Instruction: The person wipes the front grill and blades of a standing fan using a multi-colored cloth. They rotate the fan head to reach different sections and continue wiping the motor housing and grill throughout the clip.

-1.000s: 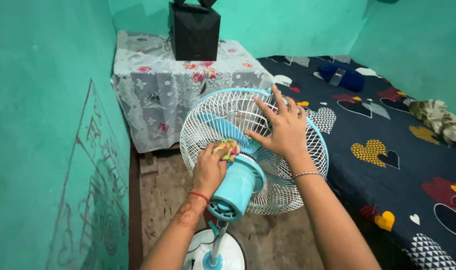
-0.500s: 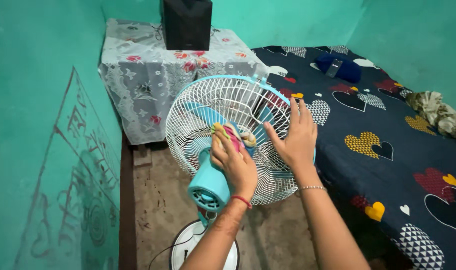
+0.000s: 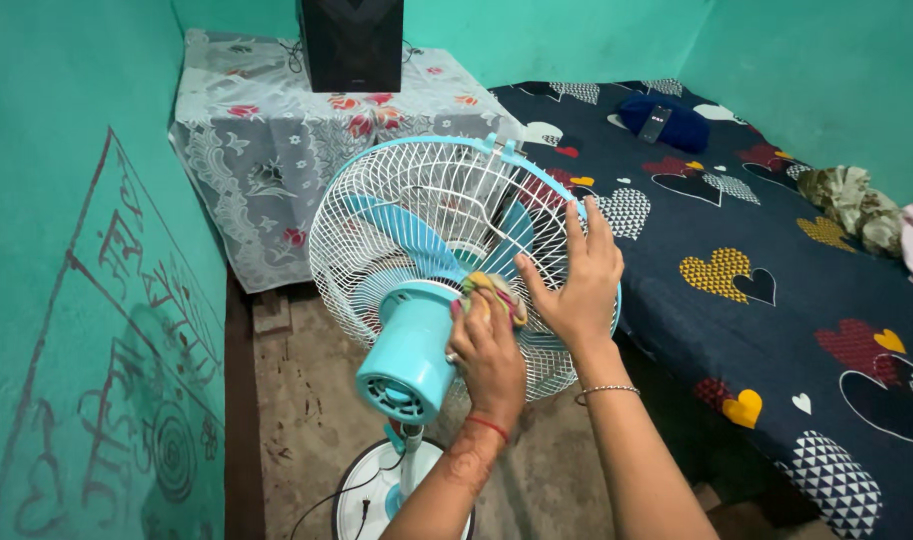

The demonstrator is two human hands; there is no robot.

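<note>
A pedestal fan stands in front of me, with a white wire grille (image 3: 396, 200), light blue blades and a light blue motor housing (image 3: 408, 352). My left hand (image 3: 488, 352) grips a small multicoloured cloth (image 3: 491, 290) and presses it against the rear grille just right of the motor housing. My right hand (image 3: 576, 280) lies flat with fingers spread on the right side of the grille, steadying it. The fan's round white base (image 3: 361, 500) rests on the floor below.
A table draped in a floral lace cloth (image 3: 266, 150) carries a black speaker (image 3: 351, 45) in the corner. A bed with a dark heart-patterned sheet (image 3: 766, 260) fills the right side, holding a blue bundle (image 3: 666, 120). A green wall with red drawings (image 3: 96, 300) runs close on the left.
My left hand slid the cloth from the left of the motor housing over its top, then down to its right side. The fan head turned, and my right hand stayed on the grille.
</note>
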